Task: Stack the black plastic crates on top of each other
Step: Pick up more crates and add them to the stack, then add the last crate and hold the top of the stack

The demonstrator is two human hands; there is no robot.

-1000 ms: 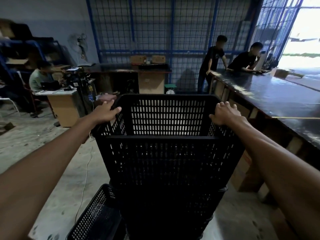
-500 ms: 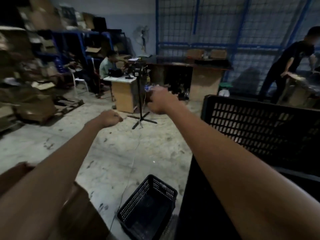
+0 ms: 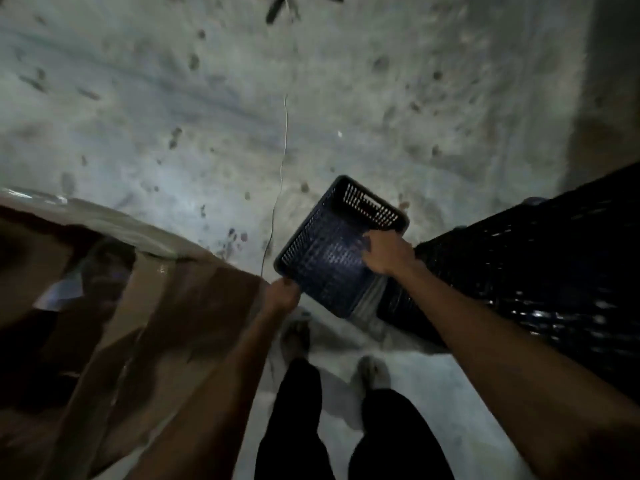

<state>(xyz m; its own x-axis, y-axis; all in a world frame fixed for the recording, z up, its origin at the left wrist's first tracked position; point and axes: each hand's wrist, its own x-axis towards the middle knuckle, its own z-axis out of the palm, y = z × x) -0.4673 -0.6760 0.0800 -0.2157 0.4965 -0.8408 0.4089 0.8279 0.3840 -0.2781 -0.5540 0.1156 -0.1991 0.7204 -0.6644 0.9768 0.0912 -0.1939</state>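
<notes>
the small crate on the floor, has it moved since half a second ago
Cannot tell. The camera swung down sharply, so positions don't compare. The small crate lies beside the tall crate stack as before, but now the left hand and right hand grip its rim.

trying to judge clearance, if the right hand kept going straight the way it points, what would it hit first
The right hand already grips the small black crate at its near right rim. Pushing on, it would likely meet the crate's far perforated wall, then the concrete floor, though depth is unclear.
</notes>
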